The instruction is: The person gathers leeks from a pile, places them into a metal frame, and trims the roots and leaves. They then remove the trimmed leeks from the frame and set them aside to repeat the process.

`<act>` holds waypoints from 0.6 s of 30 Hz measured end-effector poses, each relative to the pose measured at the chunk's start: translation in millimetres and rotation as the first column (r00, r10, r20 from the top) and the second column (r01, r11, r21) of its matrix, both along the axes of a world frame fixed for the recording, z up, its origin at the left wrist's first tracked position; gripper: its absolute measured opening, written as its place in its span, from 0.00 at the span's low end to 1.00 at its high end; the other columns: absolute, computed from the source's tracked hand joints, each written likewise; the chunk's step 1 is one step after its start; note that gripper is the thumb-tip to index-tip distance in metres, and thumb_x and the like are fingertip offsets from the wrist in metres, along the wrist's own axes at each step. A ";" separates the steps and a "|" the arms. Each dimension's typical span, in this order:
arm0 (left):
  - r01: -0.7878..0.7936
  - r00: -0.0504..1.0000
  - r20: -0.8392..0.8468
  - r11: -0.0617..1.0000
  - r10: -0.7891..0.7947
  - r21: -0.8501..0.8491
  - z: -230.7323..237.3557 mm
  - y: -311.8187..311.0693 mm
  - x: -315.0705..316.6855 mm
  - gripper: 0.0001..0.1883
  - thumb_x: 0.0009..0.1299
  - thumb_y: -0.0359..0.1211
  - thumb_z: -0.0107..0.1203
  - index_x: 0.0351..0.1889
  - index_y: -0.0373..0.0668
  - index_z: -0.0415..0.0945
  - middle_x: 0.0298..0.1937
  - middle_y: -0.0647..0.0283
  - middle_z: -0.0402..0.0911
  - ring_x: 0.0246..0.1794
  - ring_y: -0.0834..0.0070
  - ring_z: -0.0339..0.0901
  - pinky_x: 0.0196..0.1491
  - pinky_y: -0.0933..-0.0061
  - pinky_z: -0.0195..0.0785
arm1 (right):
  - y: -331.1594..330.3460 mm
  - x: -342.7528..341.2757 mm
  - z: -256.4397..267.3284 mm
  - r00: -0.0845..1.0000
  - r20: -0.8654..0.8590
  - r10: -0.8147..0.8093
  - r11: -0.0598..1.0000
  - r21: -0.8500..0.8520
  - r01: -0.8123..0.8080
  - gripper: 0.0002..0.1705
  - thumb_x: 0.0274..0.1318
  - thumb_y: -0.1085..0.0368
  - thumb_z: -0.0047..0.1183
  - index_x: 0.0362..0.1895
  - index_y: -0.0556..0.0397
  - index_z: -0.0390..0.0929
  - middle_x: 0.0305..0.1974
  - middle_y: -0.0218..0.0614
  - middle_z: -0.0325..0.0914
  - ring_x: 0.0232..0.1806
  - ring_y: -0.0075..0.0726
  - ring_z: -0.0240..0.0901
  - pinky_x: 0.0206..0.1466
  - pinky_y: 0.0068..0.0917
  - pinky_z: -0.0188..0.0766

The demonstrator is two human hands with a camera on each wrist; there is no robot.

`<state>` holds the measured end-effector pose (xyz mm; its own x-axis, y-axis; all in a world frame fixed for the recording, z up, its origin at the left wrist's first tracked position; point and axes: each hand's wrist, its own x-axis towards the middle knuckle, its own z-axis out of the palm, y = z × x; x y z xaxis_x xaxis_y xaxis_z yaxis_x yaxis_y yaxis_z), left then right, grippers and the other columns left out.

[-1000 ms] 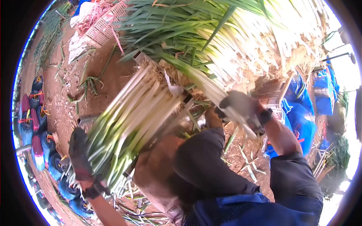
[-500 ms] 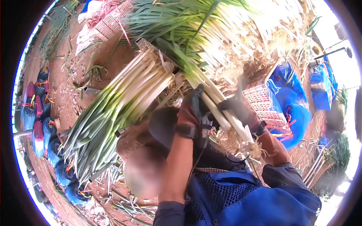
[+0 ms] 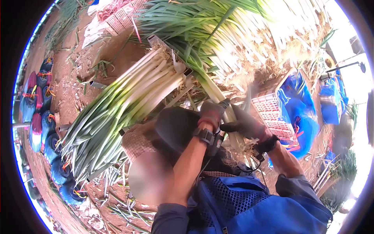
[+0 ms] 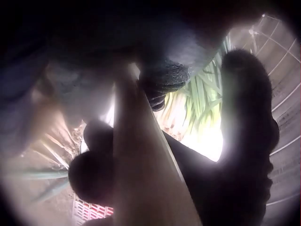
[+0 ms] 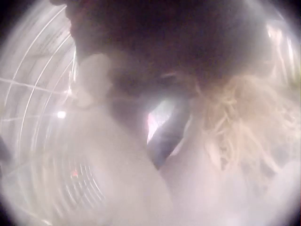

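Note:
Both hands wear dark gloves and meet on a few large green onions [image 3: 212, 89], whose white stalks slant down toward the lap, roots [image 3: 239, 152] lowest. My left hand [image 3: 212, 113] grips the stalks from the left; the left wrist view has a pale stalk [image 4: 146, 160] running between its thumb and fingers. The right hand [image 3: 247, 123] holds them lower, near the roots, its thumb across the stalks. Close by the right hand, the right wrist view shows blurred pale stalks and stringy roots [image 5: 235, 117]. The green leaves reach up against the larger heap.
A bundle of green onions [image 3: 128, 97] lies on a metal-framed rack at left. Behind is a big heap [image 3: 233, 39] of them. A crate [image 3: 270, 113] with blue netting [image 3: 302, 105] stands at right, another crate [image 3: 124, 17] at upper left. Rolled blue nets [image 3: 48, 132] line the left.
My left hand has left the leaves of the racked bundle and come right onto the stalks in the right hand. Those stalks are now drawn closer together, their roots nearer the lap.

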<state>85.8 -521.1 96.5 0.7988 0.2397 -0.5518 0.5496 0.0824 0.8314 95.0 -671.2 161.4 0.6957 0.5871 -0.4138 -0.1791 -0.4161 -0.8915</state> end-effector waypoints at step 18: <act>0.166 0.780 0.317 0.311 0.540 -0.936 59.8 47.6 69.8 0.28 0.70 0.54 0.60 0.60 0.46 0.77 0.51 0.61 0.82 0.51 0.60 0.79 0.61 0.45 0.70 | -143.1 -55.4 106.8 0.981 -0.191 0.038 0.994 -0.093 -0.057 0.45 0.45 0.66 0.69 0.68 0.59 0.61 0.38 0.32 0.77 0.39 0.27 0.77 0.38 0.28 0.76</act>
<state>155.6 -473.6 156.3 0.9957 0.0738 -0.0552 -0.0596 0.9727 0.2245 39.6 -814.2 268.2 0.5724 0.5679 -0.5915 -0.3178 -0.5114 -0.7984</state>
